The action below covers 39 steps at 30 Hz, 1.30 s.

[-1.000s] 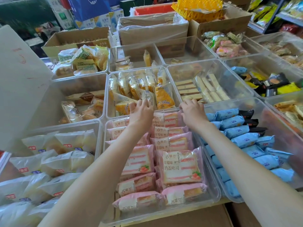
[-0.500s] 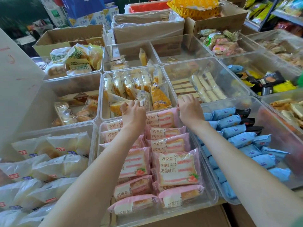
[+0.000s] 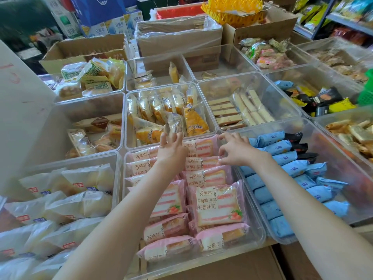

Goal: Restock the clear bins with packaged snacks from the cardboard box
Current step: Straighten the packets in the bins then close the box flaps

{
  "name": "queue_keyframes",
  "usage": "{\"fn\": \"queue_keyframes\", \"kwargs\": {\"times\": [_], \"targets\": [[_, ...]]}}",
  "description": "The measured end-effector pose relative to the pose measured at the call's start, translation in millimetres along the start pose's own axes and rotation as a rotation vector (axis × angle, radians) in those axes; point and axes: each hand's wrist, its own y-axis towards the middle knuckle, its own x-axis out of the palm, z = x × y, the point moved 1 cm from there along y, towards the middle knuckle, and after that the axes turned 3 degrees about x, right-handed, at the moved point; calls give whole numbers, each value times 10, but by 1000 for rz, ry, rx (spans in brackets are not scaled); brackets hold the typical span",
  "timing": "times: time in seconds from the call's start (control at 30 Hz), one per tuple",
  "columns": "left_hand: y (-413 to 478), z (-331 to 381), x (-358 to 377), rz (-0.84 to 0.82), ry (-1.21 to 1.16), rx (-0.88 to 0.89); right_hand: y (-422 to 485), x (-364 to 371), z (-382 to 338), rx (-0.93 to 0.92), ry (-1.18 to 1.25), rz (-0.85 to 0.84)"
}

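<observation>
L hand point(image 3: 172, 150) & R hand point(image 3: 236, 151) hover over pink packs point(image 3: 219, 207) at bin's point(image 3: 259, 225) 12 o'clock end, fingers loose, spread, holding nothing. L fingertips blurred. Box point(image 3: 222, 266) at 6 o'clock cut off.

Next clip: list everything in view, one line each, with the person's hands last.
clear bins: many, transparent, in a grid across the display
pink toast packs: many, pink, centre front bin
blue packs: many, blue, bin right of the pink one
white packs: many, white, front left bin
cake packs: several, orange-yellow, bin behind the pink one
bar packs: several, cream, bin right of the cake packs
cardboard boxes: several, brown, behind the bins
crate: one, yellow, at the very back
left hand: bare, fingers spread, far end of the pink bin
right hand: bare, fingers arched over the far pink packs
</observation>
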Motion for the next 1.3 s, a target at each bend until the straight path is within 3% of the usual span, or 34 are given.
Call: {"fn": "queue_keyframes", "kwargs": {"times": [0.13, 0.23, 0.47, 0.53, 0.7, 0.83, 0.93, 1.1, 1.2, 1.3], "targets": [[5, 56, -23, -20, 64, -53, 6, -42, -52, -16, -200, -35], [11, 44, -16, 10, 98, -65, 27, -19, -62, -35, -165, 37], [-19, -91, -47, 181, 73, -128, 121, 40, -5, -106, -49, 496], [-42, -93, -64, 194, 49, -139, 123, 71, -16, -111, -53, 545], [-172, -49, -95, 216, -113, -91, -39, 158, 18, -41, 73, 456], [-326, 45, -86, 221, -249, 73, -269, 213, 32, -45, 180, 467], [-372, 106, -14, 40, -193, 55, -382, 268, 21, -60, 172, 413], [-264, 70, 83, -128, -88, -22, -339, 278, 47, 35, -23, 104], [-243, 57, 77, -131, -83, 7, -314, 242, 25, 38, -17, 33], [-274, 40, 62, -92, -78, 13, -316, 224, 1, 11, 12, 100]]}}
